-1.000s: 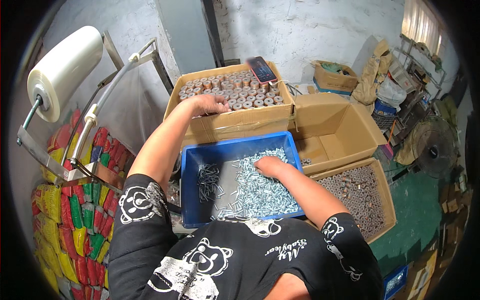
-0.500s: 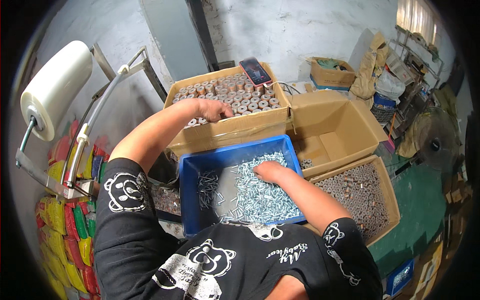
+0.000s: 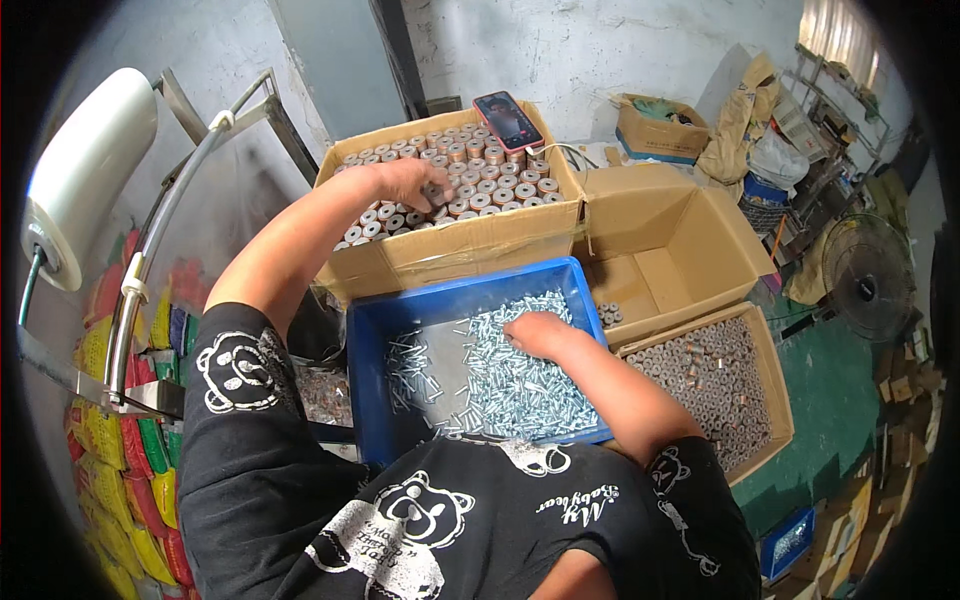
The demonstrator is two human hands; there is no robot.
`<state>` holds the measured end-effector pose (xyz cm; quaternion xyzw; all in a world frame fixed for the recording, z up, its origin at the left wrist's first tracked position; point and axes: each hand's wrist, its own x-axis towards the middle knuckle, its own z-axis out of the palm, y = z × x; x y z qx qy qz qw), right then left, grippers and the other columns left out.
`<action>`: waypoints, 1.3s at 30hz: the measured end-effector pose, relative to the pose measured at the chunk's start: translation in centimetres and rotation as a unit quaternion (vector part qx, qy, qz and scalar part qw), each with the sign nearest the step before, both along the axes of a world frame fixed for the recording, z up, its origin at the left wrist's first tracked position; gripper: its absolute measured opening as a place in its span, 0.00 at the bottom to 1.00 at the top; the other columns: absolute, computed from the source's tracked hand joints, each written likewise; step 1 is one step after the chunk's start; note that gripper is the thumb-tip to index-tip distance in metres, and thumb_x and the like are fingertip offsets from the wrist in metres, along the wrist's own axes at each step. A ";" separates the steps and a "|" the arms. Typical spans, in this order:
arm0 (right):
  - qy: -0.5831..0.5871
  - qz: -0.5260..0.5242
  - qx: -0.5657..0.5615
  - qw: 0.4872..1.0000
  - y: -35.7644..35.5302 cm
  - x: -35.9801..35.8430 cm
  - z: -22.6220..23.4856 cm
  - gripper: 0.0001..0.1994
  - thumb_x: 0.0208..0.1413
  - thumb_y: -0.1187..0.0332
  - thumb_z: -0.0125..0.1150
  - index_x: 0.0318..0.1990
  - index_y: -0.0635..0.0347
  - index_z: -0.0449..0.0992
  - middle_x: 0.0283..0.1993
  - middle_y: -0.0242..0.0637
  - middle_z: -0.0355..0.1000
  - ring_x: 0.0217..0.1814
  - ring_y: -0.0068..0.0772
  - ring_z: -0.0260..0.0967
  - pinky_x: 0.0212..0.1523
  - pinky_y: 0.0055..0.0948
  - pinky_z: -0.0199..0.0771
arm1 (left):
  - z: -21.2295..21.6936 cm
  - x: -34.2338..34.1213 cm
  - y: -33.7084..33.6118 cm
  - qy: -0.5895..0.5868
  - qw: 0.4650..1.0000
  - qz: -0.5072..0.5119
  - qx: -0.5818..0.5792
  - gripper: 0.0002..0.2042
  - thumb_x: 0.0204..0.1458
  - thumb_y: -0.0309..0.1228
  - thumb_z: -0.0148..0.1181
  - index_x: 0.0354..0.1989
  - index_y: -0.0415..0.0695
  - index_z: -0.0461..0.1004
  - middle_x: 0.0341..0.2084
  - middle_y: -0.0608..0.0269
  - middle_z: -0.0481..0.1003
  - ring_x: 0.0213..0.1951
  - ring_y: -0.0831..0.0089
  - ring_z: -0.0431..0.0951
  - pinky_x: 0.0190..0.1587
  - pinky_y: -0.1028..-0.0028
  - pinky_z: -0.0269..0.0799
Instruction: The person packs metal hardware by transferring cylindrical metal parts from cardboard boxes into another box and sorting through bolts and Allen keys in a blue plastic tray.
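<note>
Screws (image 3: 520, 375), small and silver, lie heaped in the blue bin (image 3: 372, 385), which we take as our reference; it sits directly in front of our torso. Our right hand (image 3: 535, 332) rests palm down on the heap at the bin's far right side, fingers curled into the screws; we cannot tell whether it grips any. Our left hand (image 3: 410, 183) reaches beyond the bin's far edge into the cardboard box (image 3: 470, 245) that stands just behind it. That hand is bent over the metal sleeves (image 3: 480, 180), copper and silver cylinders standing upright in close rows, and its fingers close round one or more of them.

A phone (image 3: 508, 120) lies on the box's far rim, screen lit. Right of the bin stands an open, nearly bare carton (image 3: 680, 215) with a few sleeves in its near corner. Nearer us on that side, a second carton (image 3: 775, 400) holds loose sleeves. Left of the bin rises a large roll of white film (image 3: 85, 170) on a metal frame.
</note>
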<state>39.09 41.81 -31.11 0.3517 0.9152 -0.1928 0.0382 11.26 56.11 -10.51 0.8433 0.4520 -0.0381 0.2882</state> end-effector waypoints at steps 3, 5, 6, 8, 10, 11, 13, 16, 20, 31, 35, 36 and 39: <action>-0.008 -0.002 0.001 1.000 0.2 -0.1 0.4 0.09 0.55 0.64 0.53 0.41 0.54 0.76 0.38 0.46 0.76 0.43 0.53 0.74 0.43 0.49 0.74 | 0.2 1.1 -0.2 0.188 0.976 -0.053 0.099 0.28 0.44 0.27 0.67 0.57 0.56 0.71 0.51 0.56 0.70 0.55 0.54 0.70 0.60 0.61 0.65; -0.019 -0.015 0.000 1.000 0.3 0.4 -0.1 0.10 0.56 0.64 0.53 0.41 0.54 0.76 0.38 0.46 0.76 0.43 0.53 0.74 0.43 0.50 0.74 | 2.2 4.5 -2.2 0.205 0.963 -0.061 0.161 0.31 0.43 0.28 0.67 0.60 0.59 0.68 0.54 0.55 0.69 0.56 0.54 0.69 0.61 0.60 0.65; -0.028 -0.011 0.004 1.000 0.2 0.2 -0.1 0.10 0.57 0.63 0.53 0.42 0.54 0.76 0.38 0.46 0.76 0.43 0.52 0.74 0.43 0.50 0.74 | 2.8 5.6 -3.2 0.224 0.947 -0.051 0.225 0.34 0.43 0.28 0.67 0.63 0.61 0.66 0.57 0.54 0.68 0.57 0.54 0.69 0.61 0.59 0.65; -0.032 -0.010 0.005 0.999 0.0 -0.3 0.3 0.10 0.57 0.63 0.53 0.42 0.53 0.75 0.38 0.46 0.76 0.43 0.52 0.74 0.43 0.50 0.74 | 2.9 7.1 -3.1 0.093 0.949 -0.198 0.228 0.42 0.40 0.25 0.68 0.68 0.62 0.60 0.62 0.54 0.64 0.61 0.52 0.65 0.64 0.58 0.62; -0.037 -0.015 0.009 0.999 0.0 -0.2 0.4 0.10 0.58 0.62 0.52 0.42 0.53 0.75 0.38 0.46 0.76 0.43 0.52 0.75 0.43 0.50 0.74 | 1.5 9.5 -2.3 0.077 0.939 -0.280 0.185 0.47 0.36 0.22 0.70 0.69 0.61 0.58 0.65 0.56 0.61 0.65 0.53 0.61 0.67 0.60 0.58; -0.033 -0.013 0.016 0.999 -0.1 -0.1 0.2 0.10 0.59 0.62 0.52 0.42 0.53 0.76 0.37 0.46 0.77 0.42 0.53 0.75 0.42 0.50 0.74 | 1.1 10.3 -1.7 0.076 0.939 -0.277 0.189 0.47 0.36 0.22 0.70 0.69 0.61 0.58 0.65 0.56 0.61 0.65 0.53 0.61 0.67 0.60 0.58; -0.025 -0.012 0.026 0.999 -0.2 -0.1 0.1 0.11 0.60 0.61 0.51 0.43 0.52 0.76 0.37 0.46 0.77 0.41 0.53 0.75 0.41 0.50 0.75 | 0.3 11.2 -0.1 0.046 0.948 -0.296 0.104 0.47 0.34 0.20 0.69 0.69 0.55 0.58 0.67 0.55 0.58 0.69 0.55 0.56 0.69 0.61 0.55; -0.016 -0.008 0.036 0.999 -0.3 -0.1 -0.5 0.11 0.61 0.59 0.50 0.44 0.51 0.77 0.37 0.46 0.77 0.40 0.53 0.76 0.40 0.50 0.75 | -1.8 11.9 1.1 -0.001 0.946 -0.317 0.066 0.46 0.34 0.23 0.72 0.68 0.54 0.60 0.66 0.56 0.59 0.68 0.56 0.57 0.69 0.61 0.54; -0.012 -0.004 0.036 0.999 -0.3 -0.1 -0.6 0.11 0.61 0.59 0.49 0.42 0.51 0.76 0.36 0.47 0.77 0.39 0.53 0.75 0.40 0.50 0.75 | -2.6 12.3 1.8 -0.075 0.931 -0.356 0.031 0.36 0.36 0.26 0.73 0.61 0.49 0.70 0.66 0.58 0.62 0.67 0.57 0.59 0.68 0.63 0.56; -0.026 -0.022 0.009 0.999 -0.2 -0.4 0.5 0.11 0.62 0.59 0.49 0.43 0.51 0.76 0.37 0.47 0.77 0.43 0.54 0.75 0.42 0.50 0.74 | -2.4 8.0 -0.8 -0.203 0.946 -0.248 0.043 0.22 0.46 0.29 0.69 0.52 0.46 0.77 0.54 0.58 0.75 0.58 0.61 0.73 0.59 0.64 0.68; -0.016 -0.023 0.018 0.999 -0.4 0.3 0.4 0.08 0.57 0.65 0.50 0.40 0.55 0.74 0.33 0.48 0.76 0.39 0.56 0.75 0.41 0.51 0.74 | -0.9 5.2 1.3 -0.203 0.951 -0.059 0.226 0.17 0.48 0.31 0.67 0.49 0.47 0.79 0.49 0.58 0.78 0.51 0.61 0.77 0.54 0.66 0.71; -0.015 -0.012 0.018 1.000 -0.6 0.3 0.4 0.08 0.57 0.65 0.50 0.40 0.55 0.74 0.33 0.48 0.76 0.39 0.56 0.75 0.41 0.51 0.74 | -0.2 3.5 2.1 -0.188 0.945 0.046 0.264 0.16 0.49 0.34 0.66 0.48 0.48 0.79 0.47 0.57 0.79 0.49 0.60 0.78 0.53 0.66 0.72; -0.006 -0.016 0.028 0.999 -0.4 0.2 0.1 0.08 0.58 0.62 0.52 0.39 0.52 0.75 0.32 0.47 0.76 0.37 0.55 0.74 0.38 0.51 0.73 | -0.5 -4.3 4.7 -0.038 0.893 0.265 0.363 0.18 0.53 0.44 0.60 0.47 0.46 0.80 0.45 0.51 0.79 0.50 0.54 0.77 0.53 0.61 0.72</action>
